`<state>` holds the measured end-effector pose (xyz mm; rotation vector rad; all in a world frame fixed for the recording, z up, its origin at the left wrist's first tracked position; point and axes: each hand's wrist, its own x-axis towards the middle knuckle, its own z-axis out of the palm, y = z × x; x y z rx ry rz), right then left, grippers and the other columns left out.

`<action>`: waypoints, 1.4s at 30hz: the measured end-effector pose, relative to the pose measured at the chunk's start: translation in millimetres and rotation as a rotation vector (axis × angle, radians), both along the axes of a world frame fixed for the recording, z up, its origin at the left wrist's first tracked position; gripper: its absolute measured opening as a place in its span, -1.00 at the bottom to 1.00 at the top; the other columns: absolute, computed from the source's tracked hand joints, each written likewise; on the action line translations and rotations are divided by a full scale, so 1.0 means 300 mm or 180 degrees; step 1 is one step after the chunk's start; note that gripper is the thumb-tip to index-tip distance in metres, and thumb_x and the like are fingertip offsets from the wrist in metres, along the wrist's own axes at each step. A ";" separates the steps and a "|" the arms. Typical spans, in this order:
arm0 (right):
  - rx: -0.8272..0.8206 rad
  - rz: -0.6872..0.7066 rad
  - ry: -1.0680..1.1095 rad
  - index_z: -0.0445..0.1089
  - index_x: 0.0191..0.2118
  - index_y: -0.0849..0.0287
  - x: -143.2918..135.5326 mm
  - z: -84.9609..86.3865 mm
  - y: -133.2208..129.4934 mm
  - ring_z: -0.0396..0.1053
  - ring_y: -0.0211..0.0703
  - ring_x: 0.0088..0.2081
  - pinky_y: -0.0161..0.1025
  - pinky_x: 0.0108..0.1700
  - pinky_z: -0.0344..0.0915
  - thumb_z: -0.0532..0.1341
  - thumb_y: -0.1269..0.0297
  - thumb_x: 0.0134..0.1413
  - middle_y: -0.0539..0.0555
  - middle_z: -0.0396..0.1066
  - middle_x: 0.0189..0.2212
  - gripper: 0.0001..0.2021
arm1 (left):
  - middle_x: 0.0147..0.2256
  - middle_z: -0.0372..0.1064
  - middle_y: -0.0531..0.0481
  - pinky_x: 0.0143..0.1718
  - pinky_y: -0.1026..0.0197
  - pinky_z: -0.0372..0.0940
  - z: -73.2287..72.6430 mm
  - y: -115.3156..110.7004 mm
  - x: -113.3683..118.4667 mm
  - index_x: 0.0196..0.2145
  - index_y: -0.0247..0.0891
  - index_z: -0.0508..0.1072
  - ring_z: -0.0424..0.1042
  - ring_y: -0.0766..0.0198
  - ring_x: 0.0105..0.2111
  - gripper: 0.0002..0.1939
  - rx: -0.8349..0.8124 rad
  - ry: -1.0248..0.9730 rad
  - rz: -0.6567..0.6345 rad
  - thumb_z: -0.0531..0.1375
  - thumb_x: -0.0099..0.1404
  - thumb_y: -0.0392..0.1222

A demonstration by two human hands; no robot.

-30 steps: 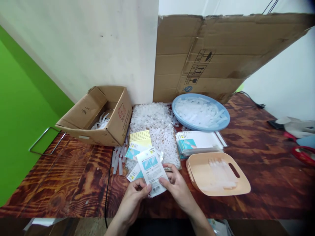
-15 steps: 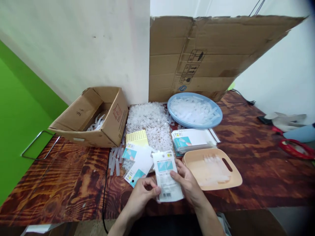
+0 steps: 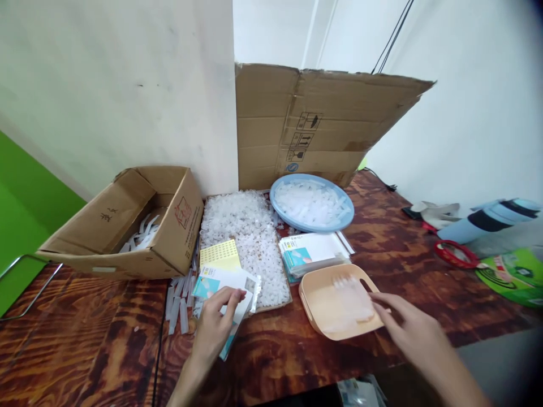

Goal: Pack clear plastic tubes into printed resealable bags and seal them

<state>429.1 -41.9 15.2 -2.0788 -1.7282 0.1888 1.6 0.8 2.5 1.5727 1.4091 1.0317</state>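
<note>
My left hand (image 3: 217, 321) is closed, thumb and fingertips together, above white-and-teal printed packets (image 3: 231, 278) that lie overlapped on the table. Whether anything is between those fingertips is hidden. My right hand (image 3: 405, 322), slightly blurred, reaches over the right edge of a peach plastic tray (image 3: 316, 291), fingers stretched out and apart. Translucent plastic strips (image 3: 350, 299) lie inside this tray. A yellow sheet of small round stickers (image 3: 219, 255) rests just behind the packets, on a heap of small clear plastic pieces (image 3: 263, 254).
An open cardboard box (image 3: 173, 249) with white strips stands left. A blue basin (image 3: 311, 227) of translucent strips sits behind a packet stack (image 3: 314, 251). Red tape (image 3: 456, 254), a light-blue bottle (image 3: 475, 223) and a green package (image 3: 511, 277) lie right. Cardboard (image 3: 271, 124) leans behind.
The packet held by both hands has left my right hand, which has moved right to the peach tray. My left hand has moved left over the packets. The view has shifted right.
</note>
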 end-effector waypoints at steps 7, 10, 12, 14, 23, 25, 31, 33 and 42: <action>-0.0887 0.0106 -0.1254 0.44 -0.33 0.22 -0.218 -0.173 0.250 0.53 0.15 -0.24 -0.10 -0.26 0.33 0.06 0.30 0.21 0.32 0.55 -0.32 -0.77 | -0.35 0.53 -0.07 -0.22 0.18 0.28 0.010 -0.019 0.025 -0.34 -0.22 0.57 0.49 0.14 -0.29 -0.61 0.0001 -0.0082 0.0076 0.04 0.49 -0.04; -0.0674 0.0255 -0.1094 0.35 -0.41 0.15 -0.195 -0.210 0.255 0.52 0.15 -0.27 -0.08 -0.24 0.32 0.05 0.26 0.23 0.29 0.53 -0.37 -0.77 | -0.34 0.50 -0.07 -0.22 0.17 0.28 0.025 0.040 0.122 -0.33 -0.21 0.54 0.47 0.14 -0.29 -0.63 0.0171 0.0006 -0.0034 0.02 0.49 -0.05; -0.0499 0.0243 -0.0550 0.28 -0.42 0.09 -0.177 -0.208 0.250 0.51 0.11 -0.35 -0.10 -0.32 0.32 0.04 0.13 0.25 0.21 0.52 -0.43 -0.75 | -0.26 0.48 -0.08 -0.18 0.16 0.30 0.035 0.115 0.223 -0.18 -0.20 0.51 0.46 0.14 -0.25 -0.71 0.0339 0.0073 0.0046 0.06 0.47 -0.02; -0.0224 0.0136 0.0203 0.26 -0.36 0.07 -0.174 -0.182 0.240 0.51 0.06 -0.41 -0.14 -0.39 0.33 0.04 0.00 0.24 0.14 0.51 -0.45 -0.72 | -0.11 0.43 -0.17 -0.18 0.11 0.32 0.033 0.205 0.331 0.09 -0.25 0.35 0.45 0.09 -0.20 -0.57 0.0306 0.0121 0.0470 0.16 0.38 0.05; 0.1087 0.0128 0.1095 0.51 -0.20 0.11 -0.331 -0.013 0.169 0.46 0.05 -0.17 -0.10 -0.09 0.36 0.26 0.04 0.19 0.15 0.51 -0.23 -0.76 | -0.24 0.41 -0.07 -0.01 0.08 0.27 -0.052 0.391 0.342 -0.28 -0.25 0.42 0.41 0.10 -0.14 -0.66 -0.0284 -0.1367 0.0538 0.42 0.01 -0.13; 0.1180 0.0300 0.1281 0.54 -0.16 0.11 -0.359 -0.008 0.177 0.43 0.06 -0.13 -0.06 -0.07 0.37 0.26 0.10 0.21 0.16 0.47 -0.21 -0.78 | -0.32 0.41 0.00 -0.16 0.18 0.32 -0.060 0.368 0.244 -0.28 -0.24 0.38 0.44 0.21 -0.27 -0.66 -0.0480 -0.1677 0.0588 0.38 0.09 -0.05; 0.0595 0.0738 0.2207 0.49 -0.01 0.05 -0.461 -0.011 0.215 0.43 0.05 -0.01 -0.06 0.01 0.40 0.27 0.19 0.23 0.15 0.44 -0.07 -0.76 | -0.32 0.49 0.02 -0.31 0.30 0.40 -0.029 0.220 0.001 -0.07 -0.22 0.34 0.51 0.31 -0.38 -0.50 -0.0968 -0.2491 0.0879 0.42 0.10 -0.06; 0.0462 0.0666 0.2837 0.40 0.01 0.05 -0.511 -0.010 0.222 0.47 0.03 -0.04 -0.08 0.02 0.41 0.33 0.20 0.18 0.14 0.49 -0.06 -0.71 | -0.25 0.53 -0.02 -0.26 0.28 0.44 -0.019 0.171 -0.031 -0.02 -0.23 0.36 0.55 0.27 -0.32 -0.44 -0.1184 -0.2849 0.0944 0.46 0.06 -0.16; 0.0119 0.0824 0.4117 0.35 -0.03 0.12 -0.671 0.007 0.211 0.55 0.02 -0.15 -0.14 -0.09 0.45 0.32 0.10 0.21 0.18 0.57 -0.13 -0.69 | -0.27 0.60 -0.15 -0.31 0.20 0.50 -0.047 0.057 -0.008 -0.15 -0.37 0.50 0.61 0.12 -0.35 -0.52 -0.1379 -0.3053 0.1033 0.51 0.03 -0.11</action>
